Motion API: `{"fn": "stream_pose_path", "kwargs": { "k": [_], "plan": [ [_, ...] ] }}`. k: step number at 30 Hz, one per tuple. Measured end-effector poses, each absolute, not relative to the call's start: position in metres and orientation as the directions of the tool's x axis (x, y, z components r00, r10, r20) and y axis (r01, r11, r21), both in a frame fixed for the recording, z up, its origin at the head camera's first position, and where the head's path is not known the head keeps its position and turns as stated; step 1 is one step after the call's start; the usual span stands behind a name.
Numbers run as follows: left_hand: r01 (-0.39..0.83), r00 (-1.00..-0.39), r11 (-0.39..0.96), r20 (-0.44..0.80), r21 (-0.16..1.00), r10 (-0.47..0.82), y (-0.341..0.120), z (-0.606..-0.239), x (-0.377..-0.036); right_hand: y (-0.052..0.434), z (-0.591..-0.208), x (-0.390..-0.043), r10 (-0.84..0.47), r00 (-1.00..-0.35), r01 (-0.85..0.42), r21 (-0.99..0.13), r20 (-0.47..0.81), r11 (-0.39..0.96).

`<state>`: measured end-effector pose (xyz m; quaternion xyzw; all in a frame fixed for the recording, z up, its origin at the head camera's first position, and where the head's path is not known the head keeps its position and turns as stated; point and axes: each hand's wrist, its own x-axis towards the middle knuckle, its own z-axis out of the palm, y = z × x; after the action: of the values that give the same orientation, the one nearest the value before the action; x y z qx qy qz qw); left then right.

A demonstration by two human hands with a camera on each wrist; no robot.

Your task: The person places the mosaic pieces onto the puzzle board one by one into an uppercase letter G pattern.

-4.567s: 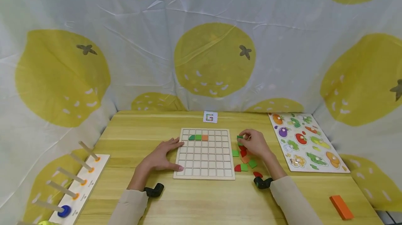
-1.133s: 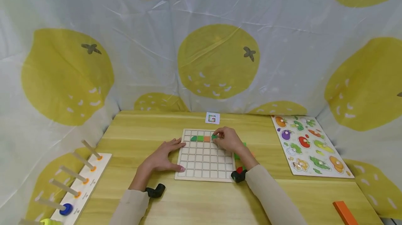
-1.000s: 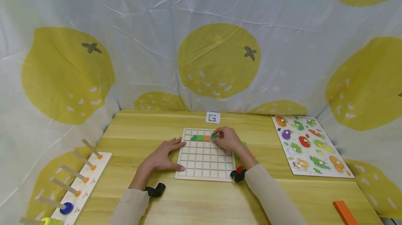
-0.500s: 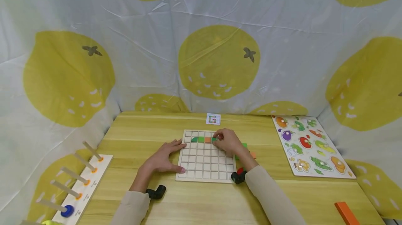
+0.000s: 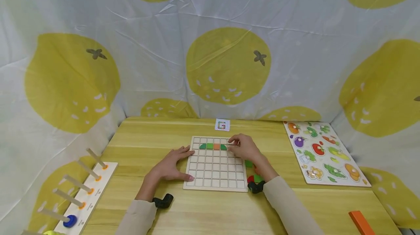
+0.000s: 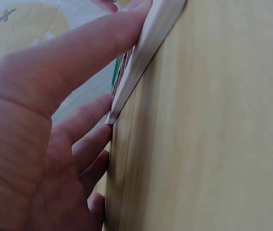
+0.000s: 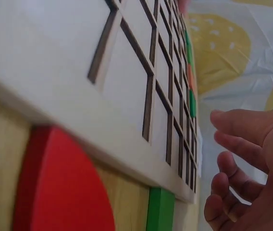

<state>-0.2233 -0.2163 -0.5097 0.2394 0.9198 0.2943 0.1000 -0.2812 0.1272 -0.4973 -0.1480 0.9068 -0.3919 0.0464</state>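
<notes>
A wooden grid board (image 5: 215,174) lies on the table. Near its far edge, one row holds a green quarter-round tile (image 5: 202,146), a green square (image 5: 210,146), an orange square (image 5: 217,146) and another green quarter-round (image 5: 224,147). My left hand (image 5: 171,164) steadies the board's left side, thumb and fingers spread along the edge; the left wrist view shows them against the wooden rim (image 6: 143,60). Just right of the row, my right hand (image 5: 247,150) hovers over the board, with nothing between thumb and fingertips in the right wrist view.
Loose tiles lie right of the board, among them a red quarter-round (image 7: 67,185) and a green one (image 7: 160,209). A small pattern card (image 5: 222,124) lies behind. Farther right are a vegetable puzzle (image 5: 300,169) and an orange block (image 5: 361,223); a peg rack (image 5: 93,187) stands left.
My right hand brought a green quarter-round from the loose tiles to the row's right end, set it beside the orange square, let go and drew back rightward. The left hand stayed put.
</notes>
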Motion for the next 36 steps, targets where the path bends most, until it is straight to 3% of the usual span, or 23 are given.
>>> {"fn": "stream_pose_path", "kwargs": {
  "k": [22, 36],
  "plan": [
    [0.367, -0.866, 0.715, -0.06, 0.595, 0.496, -0.217, -0.503, -0.223, 0.204, -0.495, -0.24, -0.218, -0.974, -0.201, -0.685, 0.062, 0.7],
    [0.371, -0.864, 0.708, -0.057, 0.601, 0.5, -0.215, -0.506, -0.222, 0.227, -0.508, -0.249, -0.209, -0.978, -0.168, -0.666, 0.018, 0.727]
  ]
}}
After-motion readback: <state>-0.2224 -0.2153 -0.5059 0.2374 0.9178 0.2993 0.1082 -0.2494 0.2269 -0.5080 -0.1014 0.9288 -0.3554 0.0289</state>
